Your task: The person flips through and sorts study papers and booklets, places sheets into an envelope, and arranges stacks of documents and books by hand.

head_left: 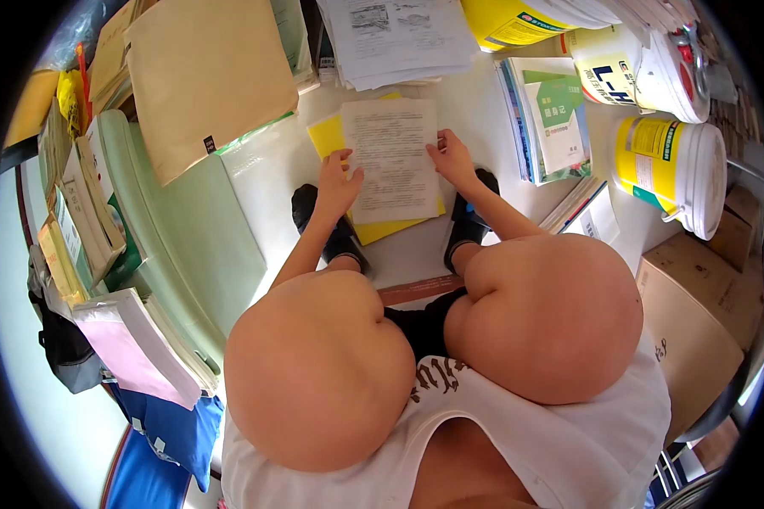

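Observation:
A printed sheet (392,161), covered in lines of text, lies over a yellow folder or sheet (399,230) on the floor between my feet. It may be the top of a thin stack. At its left edge is my left hand (338,185), thumb and fingers apart, with fingertips close to or touching the paper. My right hand (453,159) pinches the right edge of the sheet between thumb and fingers.
A paper pile (399,42) lies ahead, beside a large brown envelope (208,81). Booklets (560,123) and yellow-and-white buckets (666,165) stand right, above a cardboard box (688,314). Left are a green case (157,212) and book stacks (136,348).

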A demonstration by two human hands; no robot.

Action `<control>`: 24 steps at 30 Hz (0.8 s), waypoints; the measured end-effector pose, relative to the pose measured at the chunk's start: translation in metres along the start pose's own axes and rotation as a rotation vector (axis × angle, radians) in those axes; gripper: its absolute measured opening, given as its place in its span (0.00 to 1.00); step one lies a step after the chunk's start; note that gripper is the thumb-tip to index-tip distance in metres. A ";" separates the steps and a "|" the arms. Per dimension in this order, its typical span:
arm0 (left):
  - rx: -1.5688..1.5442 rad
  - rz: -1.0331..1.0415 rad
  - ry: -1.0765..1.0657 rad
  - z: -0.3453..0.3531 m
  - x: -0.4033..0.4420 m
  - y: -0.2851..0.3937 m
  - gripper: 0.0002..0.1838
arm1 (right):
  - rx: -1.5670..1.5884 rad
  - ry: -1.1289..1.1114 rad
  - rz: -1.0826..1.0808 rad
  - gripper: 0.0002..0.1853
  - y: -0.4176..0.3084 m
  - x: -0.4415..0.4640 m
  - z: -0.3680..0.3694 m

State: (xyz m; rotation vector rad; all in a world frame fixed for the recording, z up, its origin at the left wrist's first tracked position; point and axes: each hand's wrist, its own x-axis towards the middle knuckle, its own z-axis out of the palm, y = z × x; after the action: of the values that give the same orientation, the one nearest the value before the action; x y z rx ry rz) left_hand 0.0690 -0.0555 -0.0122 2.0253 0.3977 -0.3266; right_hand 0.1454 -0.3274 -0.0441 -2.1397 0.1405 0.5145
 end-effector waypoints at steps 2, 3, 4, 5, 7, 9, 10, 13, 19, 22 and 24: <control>-0.025 0.007 -0.004 0.004 0.000 0.000 0.25 | 0.020 0.006 0.037 0.20 0.005 -0.001 -0.003; -0.049 0.012 0.005 0.004 0.000 -0.001 0.25 | 0.029 0.056 -0.016 0.18 0.007 -0.001 -0.004; -0.073 0.014 0.017 0.003 -0.001 -0.002 0.25 | 0.039 0.100 -0.070 0.16 0.007 -0.001 -0.004; -0.075 0.008 0.021 0.003 -0.001 -0.004 0.25 | 0.038 0.093 -0.070 0.16 0.013 0.003 -0.002; -0.073 0.066 0.175 0.005 0.000 -0.004 0.25 | 0.293 0.085 -0.079 0.13 0.020 0.009 -0.001; -0.151 -0.038 0.021 -0.002 0.007 -0.004 0.26 | 0.424 -0.037 0.041 0.12 0.010 0.000 -0.016; -0.191 -0.091 -0.054 -0.008 0.003 0.009 0.26 | 0.558 -0.161 0.161 0.12 0.004 -0.003 -0.023; -0.494 -0.273 -0.270 -0.029 -0.017 0.069 0.29 | 0.624 -0.238 0.338 0.12 -0.006 -0.006 -0.026; -0.802 -0.204 -0.581 -0.043 -0.020 0.098 0.30 | 1.001 -0.341 0.371 0.13 -0.024 -0.014 -0.018; -0.709 -0.164 -0.595 -0.042 -0.020 0.097 0.34 | 0.992 -0.380 0.355 0.13 -0.017 -0.014 -0.012; -0.710 -0.149 -0.583 -0.040 -0.021 0.097 0.35 | 1.025 -0.375 0.375 0.12 -0.019 -0.018 -0.012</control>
State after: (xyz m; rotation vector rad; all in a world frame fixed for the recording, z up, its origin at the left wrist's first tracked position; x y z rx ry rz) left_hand 0.0920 -0.0662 0.0917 1.1433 0.2440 -0.7284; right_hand 0.1386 -0.3271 -0.0163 -0.9977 0.4814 0.8244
